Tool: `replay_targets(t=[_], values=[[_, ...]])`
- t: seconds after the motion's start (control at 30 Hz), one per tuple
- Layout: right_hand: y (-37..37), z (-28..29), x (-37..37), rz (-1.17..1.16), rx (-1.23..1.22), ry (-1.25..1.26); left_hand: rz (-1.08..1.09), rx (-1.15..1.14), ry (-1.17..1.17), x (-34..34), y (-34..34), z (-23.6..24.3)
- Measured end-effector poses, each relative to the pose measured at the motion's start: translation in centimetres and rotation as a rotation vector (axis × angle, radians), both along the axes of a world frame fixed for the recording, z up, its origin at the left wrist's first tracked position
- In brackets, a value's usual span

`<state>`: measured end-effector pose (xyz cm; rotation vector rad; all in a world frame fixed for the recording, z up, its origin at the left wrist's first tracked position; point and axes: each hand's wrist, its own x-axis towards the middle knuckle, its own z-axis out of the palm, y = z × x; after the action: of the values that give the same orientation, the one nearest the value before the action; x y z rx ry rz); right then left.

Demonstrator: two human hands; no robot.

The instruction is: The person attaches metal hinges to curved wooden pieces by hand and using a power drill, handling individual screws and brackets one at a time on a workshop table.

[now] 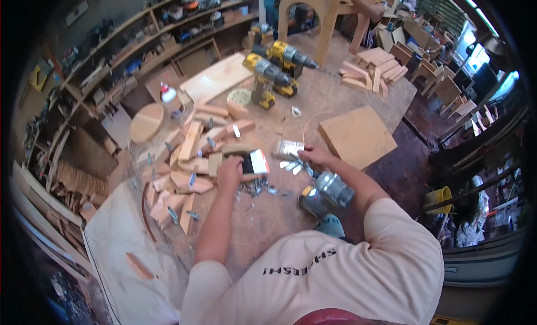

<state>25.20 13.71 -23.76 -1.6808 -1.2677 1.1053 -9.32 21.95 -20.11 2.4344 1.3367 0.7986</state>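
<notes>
My left hand [230, 171] is closed at the near edge of a small open box [257, 162], tan outside with a black and white part; the fingertips are partly hidden. My right hand [316, 156] pinches a small pale, see-through packet [290, 148] above the table. Below it lie several shiny metal pieces [293, 167]. A grey cordless power tool [330, 192] stands beside my right forearm. Dark small hardware [257, 186] is scattered just under the box. To the left sits a pile of cut wood pieces [187, 149], some with metal fittings on them.
Two yellow and black drills [267, 73] stand farther back on the table. A square wooden board [358, 136] lies at right, a stack of wood blocks [376, 68] behind it. A glue bottle [168, 93] and a round disc [146, 122] are at left. Another person's arm [363, 5] shows at the far side.
</notes>
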Motion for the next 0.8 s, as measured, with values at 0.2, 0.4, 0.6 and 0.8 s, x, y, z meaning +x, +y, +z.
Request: replay_targets(t=[0.2, 0.4, 0.6, 0.8], values=[[-1.0, 0.2, 0.6, -0.153, 0.198, -0.182, -0.031, 0.028, -0.094, 0.4, 1.0, 1.9], [-3.3, 4.5, -2.6, 0.125, 0.221, -0.431, -0.017, 0.033, -0.042, -0.6, 0.9, 1.0], [-3.2, 1.8, -1.5, 0.243, 0.220, -0.546, 0.010, -0.018, -0.001, 0.1, 0.4, 0.7], [-4.1, 3.7, -2.7, 0.128, 0.197, -0.418, 0.023, -0.015, 0.014, -0.2, 0.6, 0.0]])
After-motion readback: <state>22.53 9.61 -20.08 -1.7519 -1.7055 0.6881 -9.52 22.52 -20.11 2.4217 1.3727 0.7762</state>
